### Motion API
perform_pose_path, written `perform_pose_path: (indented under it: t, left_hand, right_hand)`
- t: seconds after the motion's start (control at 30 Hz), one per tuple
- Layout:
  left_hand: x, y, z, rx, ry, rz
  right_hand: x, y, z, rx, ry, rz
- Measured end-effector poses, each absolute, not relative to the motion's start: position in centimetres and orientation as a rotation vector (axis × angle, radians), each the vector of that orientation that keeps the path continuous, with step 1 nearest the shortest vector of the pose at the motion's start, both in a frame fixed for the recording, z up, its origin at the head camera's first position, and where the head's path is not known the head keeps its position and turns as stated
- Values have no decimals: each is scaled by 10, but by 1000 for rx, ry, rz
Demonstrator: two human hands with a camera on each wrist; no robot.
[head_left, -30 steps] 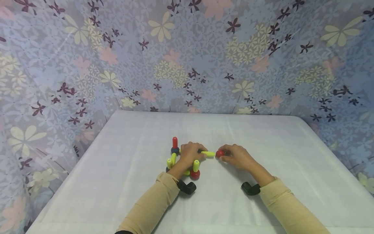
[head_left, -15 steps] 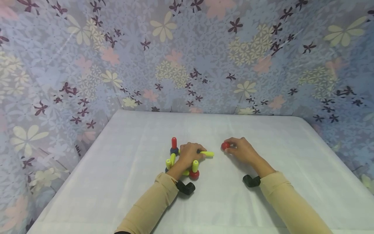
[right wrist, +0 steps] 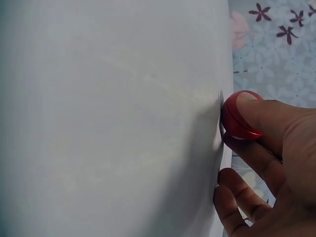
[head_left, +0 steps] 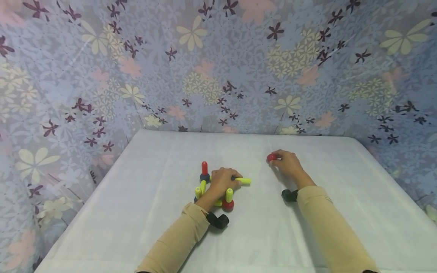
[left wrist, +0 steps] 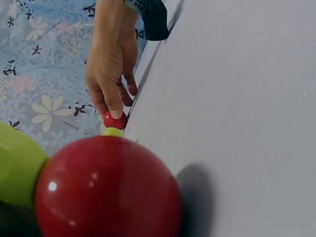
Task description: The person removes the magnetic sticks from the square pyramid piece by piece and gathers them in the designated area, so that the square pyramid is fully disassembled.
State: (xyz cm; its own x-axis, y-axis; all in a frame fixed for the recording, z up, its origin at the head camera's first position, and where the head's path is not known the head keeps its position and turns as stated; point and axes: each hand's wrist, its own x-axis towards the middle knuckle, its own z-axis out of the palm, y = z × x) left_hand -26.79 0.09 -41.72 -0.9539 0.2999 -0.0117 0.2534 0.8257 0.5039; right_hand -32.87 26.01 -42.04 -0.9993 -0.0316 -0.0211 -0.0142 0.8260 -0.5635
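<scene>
My left hand (head_left: 223, 182) grips a mostly hidden dark blue ball (head_left: 233, 177), from which a yellow rod (head_left: 244, 181) sticks out to the right. This ball belongs to a toy frame of balls and rods around that wrist. An upright red rod (head_left: 204, 168) stands on another dark blue ball (head_left: 205, 177). Nearer the body, a yellow rod (head_left: 229, 195) rises from a red ball (head_left: 228, 205), which looms large in the left wrist view. Farther right, my right hand (head_left: 289, 165) pinches a loose red ball (right wrist: 241, 118) between thumb and fingers, close over the table.
A white cloth covers the table (head_left: 164, 235). Behind it hangs a floral curtain (head_left: 218, 76), which also runs down both sides. Dark wrist-camera mounts (head_left: 217, 220) jut from both sleeves near the cloth.
My right hand has carried the red ball away from the yellow rod's end, to the right and toward the table's far side. My left hand has stayed in place on the frame.
</scene>
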Motion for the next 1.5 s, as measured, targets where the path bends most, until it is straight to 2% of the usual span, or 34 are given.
perform_pose_path:
  t: [0.37,0.63,0.83,1.03,1.27,1.5]
  left_hand:
    - [-266,0,-418,459,2914,782]
    - [-267,1,-418,463,2901,799]
    - [-264,0,-411,409,2914,992]
    - [-256,-5,-386,438,2929,1286]
    - [-248,-29,-354,565,2996,1354]
    - [-255,-65,-351,544,3040,1216]
  right_hand:
    - [-337,265,-423,106,2952,-944]
    - [-336,267,-422,75,2961,-950]
    - [-330,268,-416,60,2933,-990]
    - [-322,266,-409,-7,3048,-1014]
    - [-306,237,-405,-160,3207,-1016]
    - [-287,188,-403,-403,3115,-1002]
